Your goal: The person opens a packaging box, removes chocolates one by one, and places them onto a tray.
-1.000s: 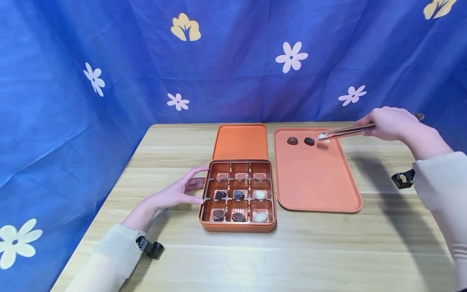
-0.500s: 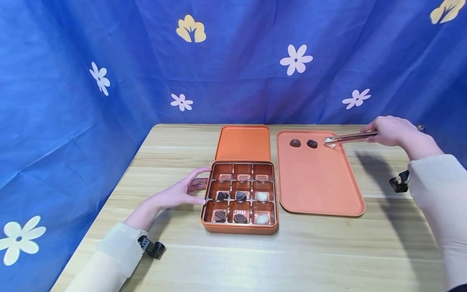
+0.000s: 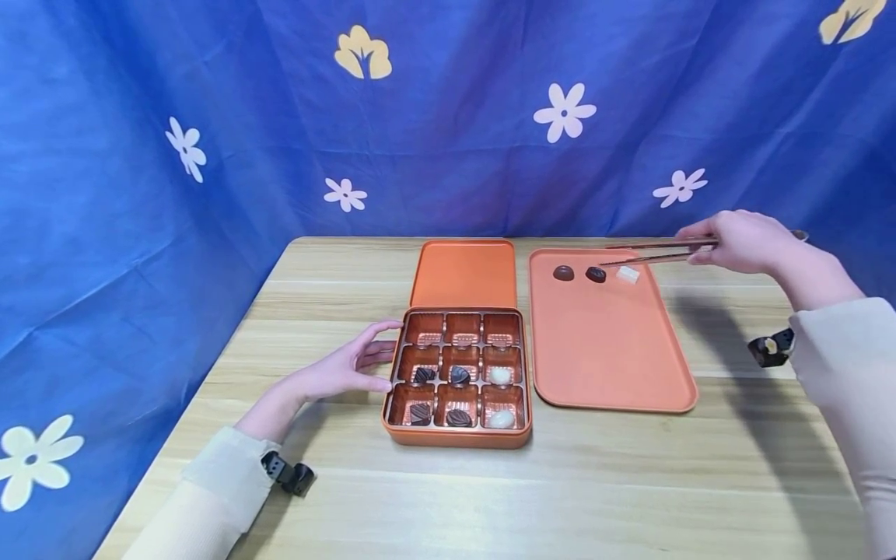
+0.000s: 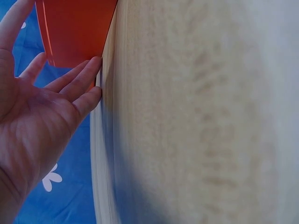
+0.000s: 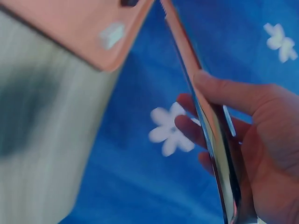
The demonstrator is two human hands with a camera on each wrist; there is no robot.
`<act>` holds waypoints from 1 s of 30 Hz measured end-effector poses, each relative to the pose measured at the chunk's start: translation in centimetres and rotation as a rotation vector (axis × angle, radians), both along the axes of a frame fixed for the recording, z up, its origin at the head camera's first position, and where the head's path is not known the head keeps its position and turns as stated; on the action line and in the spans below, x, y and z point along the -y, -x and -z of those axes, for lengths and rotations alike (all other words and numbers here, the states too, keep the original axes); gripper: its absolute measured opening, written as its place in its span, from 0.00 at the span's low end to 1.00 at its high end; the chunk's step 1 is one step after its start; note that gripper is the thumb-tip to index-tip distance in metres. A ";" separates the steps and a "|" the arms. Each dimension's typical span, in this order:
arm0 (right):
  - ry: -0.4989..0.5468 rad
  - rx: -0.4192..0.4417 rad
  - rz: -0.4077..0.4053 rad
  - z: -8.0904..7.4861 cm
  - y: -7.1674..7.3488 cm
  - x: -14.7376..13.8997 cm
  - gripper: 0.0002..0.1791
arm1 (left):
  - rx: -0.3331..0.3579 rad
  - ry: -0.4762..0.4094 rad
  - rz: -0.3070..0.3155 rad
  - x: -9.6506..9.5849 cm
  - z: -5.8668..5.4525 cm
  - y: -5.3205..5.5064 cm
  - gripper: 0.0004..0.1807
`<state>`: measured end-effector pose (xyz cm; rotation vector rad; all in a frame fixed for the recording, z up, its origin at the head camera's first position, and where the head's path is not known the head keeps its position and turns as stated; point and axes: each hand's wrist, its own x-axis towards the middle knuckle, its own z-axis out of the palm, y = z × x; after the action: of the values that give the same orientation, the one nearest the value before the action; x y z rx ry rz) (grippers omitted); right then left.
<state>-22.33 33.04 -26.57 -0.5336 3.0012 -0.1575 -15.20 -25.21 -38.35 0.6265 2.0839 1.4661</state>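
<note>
My right hand (image 3: 752,241) grips metal tongs (image 3: 661,257) over the far right of the coral tray (image 3: 609,350). The tongs' arms stand apart with nothing between them. Below the tips are a white block-shaped chocolate (image 3: 628,274) and a dark oval chocolate (image 3: 596,274); a brown dome-shaped chocolate (image 3: 563,273) sits left of them. My left hand (image 3: 343,369) rests its thumb and fingers against the left side of an orange box (image 3: 458,439). In the box's front and middle rows lie dark chocolates (image 3: 459,418) and white chocolates (image 3: 500,419); the back-row compartments hold none.
Behind the box lies its orange lid (image 3: 463,272), flat on the wooden table (image 3: 448,498). The tray stands just right of the box. A blue flowered curtain (image 3: 448,117) hangs along the table's back edge.
Half a second ago the tongs' tips were at the white block-shaped chocolate; now they are raised and spread, and that chocolate lies on the tray, slightly turned. My left hand has stayed at the box.
</note>
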 end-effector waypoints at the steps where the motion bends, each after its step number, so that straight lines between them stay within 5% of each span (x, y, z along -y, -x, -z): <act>1: 0.019 -0.016 -0.018 -0.3 -0.2 0.6 0.24 | -0.003 0.001 -0.001 0.1 0.0 0.0 0.52; 12: 0.145 -0.056 -0.213 -2.0 -2.0 8.4 0.24 | 0.000 0.003 -0.005 0.1 0.1 0.0 0.52; 30: 0.309 0.007 -0.467 0.2 -3.8 17.1 0.20 | -0.003 -0.012 0.012 0.1 0.0 0.0 0.52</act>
<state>-18.53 15.94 -26.74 -1.2346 2.7590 -0.5836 -15.19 -25.34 -38.31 0.6445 2.0713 1.4736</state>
